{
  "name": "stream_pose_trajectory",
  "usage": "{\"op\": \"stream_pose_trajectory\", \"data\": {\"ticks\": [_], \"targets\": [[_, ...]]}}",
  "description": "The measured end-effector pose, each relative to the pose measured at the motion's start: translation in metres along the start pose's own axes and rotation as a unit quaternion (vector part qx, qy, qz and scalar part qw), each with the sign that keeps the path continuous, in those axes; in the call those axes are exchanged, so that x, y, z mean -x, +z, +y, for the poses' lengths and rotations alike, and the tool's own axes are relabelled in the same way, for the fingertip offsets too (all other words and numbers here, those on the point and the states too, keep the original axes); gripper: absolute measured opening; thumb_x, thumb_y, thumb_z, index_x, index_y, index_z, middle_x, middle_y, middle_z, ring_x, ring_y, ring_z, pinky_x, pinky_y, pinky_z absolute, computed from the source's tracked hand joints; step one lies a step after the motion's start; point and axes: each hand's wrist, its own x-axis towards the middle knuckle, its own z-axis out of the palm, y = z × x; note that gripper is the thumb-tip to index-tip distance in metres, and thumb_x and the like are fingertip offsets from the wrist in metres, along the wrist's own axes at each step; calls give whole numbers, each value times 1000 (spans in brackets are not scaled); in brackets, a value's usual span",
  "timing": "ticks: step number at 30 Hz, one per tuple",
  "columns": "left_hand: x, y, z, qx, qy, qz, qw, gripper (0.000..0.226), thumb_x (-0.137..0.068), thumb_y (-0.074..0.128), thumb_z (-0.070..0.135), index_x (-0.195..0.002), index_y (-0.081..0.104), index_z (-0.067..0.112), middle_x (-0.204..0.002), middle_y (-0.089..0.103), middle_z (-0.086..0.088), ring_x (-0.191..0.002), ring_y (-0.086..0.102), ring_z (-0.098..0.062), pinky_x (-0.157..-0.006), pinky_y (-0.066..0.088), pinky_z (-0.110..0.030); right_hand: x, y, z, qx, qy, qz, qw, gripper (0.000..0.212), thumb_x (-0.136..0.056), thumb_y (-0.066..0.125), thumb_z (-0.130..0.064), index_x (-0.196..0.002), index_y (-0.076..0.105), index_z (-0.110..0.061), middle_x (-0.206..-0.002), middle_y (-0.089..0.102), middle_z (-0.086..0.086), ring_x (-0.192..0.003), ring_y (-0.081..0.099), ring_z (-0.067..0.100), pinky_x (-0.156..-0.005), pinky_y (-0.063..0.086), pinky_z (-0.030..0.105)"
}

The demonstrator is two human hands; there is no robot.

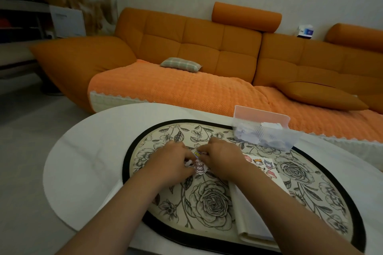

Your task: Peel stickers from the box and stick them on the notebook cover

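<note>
Item: left hand (174, 161) and right hand (221, 159), knuckles up, brought together over the middle of the floral mat (207, 203); the fingers of both are curled inward and pinch a small cartoon sticker (199, 168), brownish-pink, held between the fingertips just above the mat. A white scrap shows at the left fingertips; whether it is backing paper cannot be told. Item: notebook (242, 213), pale cover, lying closed on the right part of the mat, partly under the right forearm; several cartoon stickers (261, 163) already sit on its far end. Item: box (267, 132), clear plastic, lid raised, on the far right edge of the mat beyond the notebook, holding a loose heap of pale sheets. Item: table (83, 151), white, oval, bearing the black-bordered mat. Item: sofa (186, 47), orange, behind the table, with a textured orange throw and a small plaid cushion (180, 64) on its seat.
</note>
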Motion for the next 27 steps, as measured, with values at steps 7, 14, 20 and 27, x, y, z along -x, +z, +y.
{"op": "stream_pose_trajectory", "data": {"ticks": [7,14,20,27], "targets": [[2,-3,-6,10,-26,37,999,36,-92,60,44,-126,63,33,-118,59,9,-120,47,-12,-95,48,-37,-7,-3,-5,-117,66,-7,991,29,-87,69,-47,-112,68,-32,-106,66,-9,-97,64,15,-84,53,34],[-2,-6,1,179,-62,91,978,27,-95,60,38,-122,60,34,-105,66,19,-100,60,-5,-87,55,-36,0,-19,-4,-336,61,38,939,13,-85,78,-26,-92,67,-28,-75,70,-8,-69,67,4,-69,57,29],[-6,-14,14,347,-87,118,926,5,-87,71,28,-87,71,33,-82,72,9,-78,68,-10,-78,59,-38,20,-37,3,-497,56,35,865,20,-81,82,-20,-97,71,-17,-76,76,0,-61,66,7,-62,54,23],[-9,-16,36,429,-107,123,888,3,-90,70,18,-90,69,20,-85,74,-2,-59,63,-6,-53,48,-20,41,-39,21,-565,114,35,817,8,-90,72,-22,-86,76,-17,-81,76,4,-64,58,17,-47,35,25]]}}
